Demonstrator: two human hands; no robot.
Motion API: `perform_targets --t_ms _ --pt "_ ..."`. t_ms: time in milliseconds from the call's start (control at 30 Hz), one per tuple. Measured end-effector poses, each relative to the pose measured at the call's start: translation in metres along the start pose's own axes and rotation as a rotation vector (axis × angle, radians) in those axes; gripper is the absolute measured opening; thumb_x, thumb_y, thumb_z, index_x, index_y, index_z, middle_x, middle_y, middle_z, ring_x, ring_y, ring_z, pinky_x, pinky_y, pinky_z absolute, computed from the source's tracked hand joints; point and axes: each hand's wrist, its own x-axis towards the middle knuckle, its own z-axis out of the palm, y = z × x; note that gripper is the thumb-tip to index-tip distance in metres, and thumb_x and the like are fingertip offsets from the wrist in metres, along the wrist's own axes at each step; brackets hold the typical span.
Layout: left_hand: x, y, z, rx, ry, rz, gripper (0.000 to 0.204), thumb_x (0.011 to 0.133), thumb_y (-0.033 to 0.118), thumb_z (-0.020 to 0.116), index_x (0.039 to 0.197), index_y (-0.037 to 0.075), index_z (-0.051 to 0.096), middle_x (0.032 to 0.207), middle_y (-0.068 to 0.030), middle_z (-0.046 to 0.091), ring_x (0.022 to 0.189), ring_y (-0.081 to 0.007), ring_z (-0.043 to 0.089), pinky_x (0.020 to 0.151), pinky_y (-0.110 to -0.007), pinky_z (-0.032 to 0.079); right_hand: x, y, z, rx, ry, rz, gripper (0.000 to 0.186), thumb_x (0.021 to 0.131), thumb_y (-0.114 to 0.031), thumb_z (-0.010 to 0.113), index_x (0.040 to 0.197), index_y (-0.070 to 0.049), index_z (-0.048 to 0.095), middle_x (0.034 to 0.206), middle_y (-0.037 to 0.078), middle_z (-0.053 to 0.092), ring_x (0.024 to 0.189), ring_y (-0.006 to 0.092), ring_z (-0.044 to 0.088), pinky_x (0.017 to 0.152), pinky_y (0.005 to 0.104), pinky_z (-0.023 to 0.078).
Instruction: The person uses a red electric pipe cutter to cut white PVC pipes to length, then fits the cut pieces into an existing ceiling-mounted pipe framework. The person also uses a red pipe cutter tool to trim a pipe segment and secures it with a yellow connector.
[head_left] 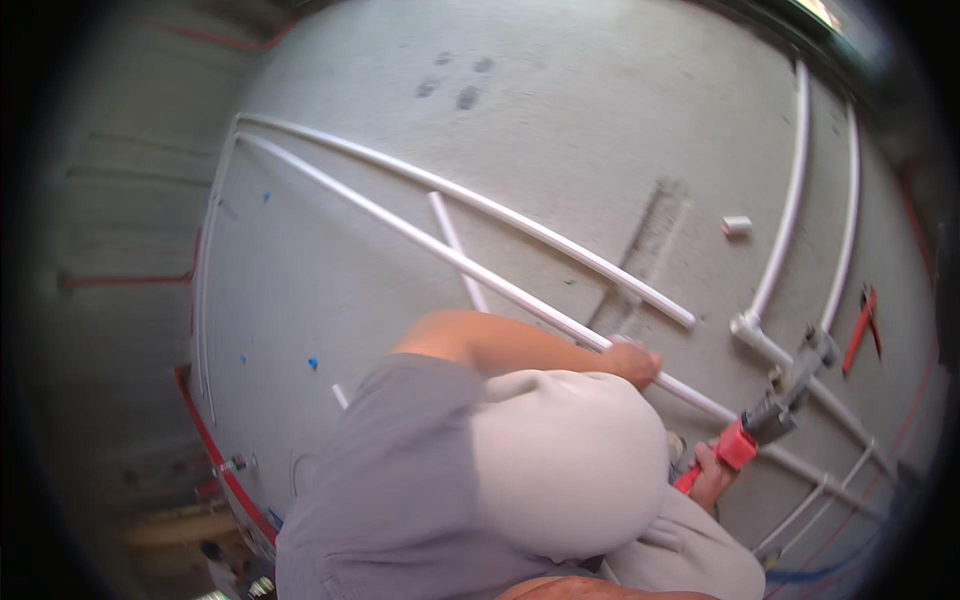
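Grey floor [560, 130] opens out beyond the pipework, reaching a dark border [785, 32] at upper right and a red strip [232, 478] at lower left, as a person bends over a long white pipe [530, 302]. The pipe passes under the left hand [633, 362], its fingers clamped around it, toward a red-and-grey power tool [738, 445] gripped by the fingers of the right hand [713, 478]. A second white pipe [540, 234] lies just beyond.

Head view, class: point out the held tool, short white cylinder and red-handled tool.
Held tool [738, 446], head view: its red body.
Short white cylinder [739, 226], head view: its side.
Red-handled tool [857, 335], head view: one handle.
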Motion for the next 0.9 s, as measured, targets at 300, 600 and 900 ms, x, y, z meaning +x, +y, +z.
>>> perform_targets --t_ms 300,600,900 --pt "-0.022 -0.055 -0.005 0.002 0.184 0.26 0.035 0.097 0.033 0.067 0.115 0.003 0.061 0.118 -0.0168 0.056 0.118 -0.0351 0.056 0.1 -0.049 0.047 -0.012 -0.003 -0.018 -0.121 0.055 0.128 0.016 0.078 0.0 0.078 0.089 0.001 0.067 0.072 0.004 0.066 0.059 0.0135 0.062 0.055 0.0296 0.049" --pt "0.074 -0.137 -0.07 0.146 0.131 0.099 0.027 0.095 0.024 0.07 0.105 0.002 0.06 0.118 -0.0193 0.063 0.117 -0.0406 0.058 0.094 -0.052 0.047 -0.02 -0.018 -0.023 -0.257 -0.011 0.118 0.017 0.078 -0.002 0.079 0.088 0.001 0.066 0.071 0.003 0.066 0.059 0.0121 0.06 0.056 0.0318 0.049" --pt "0.114 -0.093 -0.08 0.023 -0.034 0.061 0.027 0.091 0.025 0.07 0.093 -0.001 0.065 0.094 -0.0237 0.071 0.093 -0.045 0.068 0.081 -0.053 0.052 -0.006 -0.006 -0.002 -0.24 -0.15 0.111 0.021 0.079 -0.006 0.077 0.095 0.001 0.065 0.082 0.006 0.065 0.074 0.0157 0.061 0.072 0.0349 0.053"
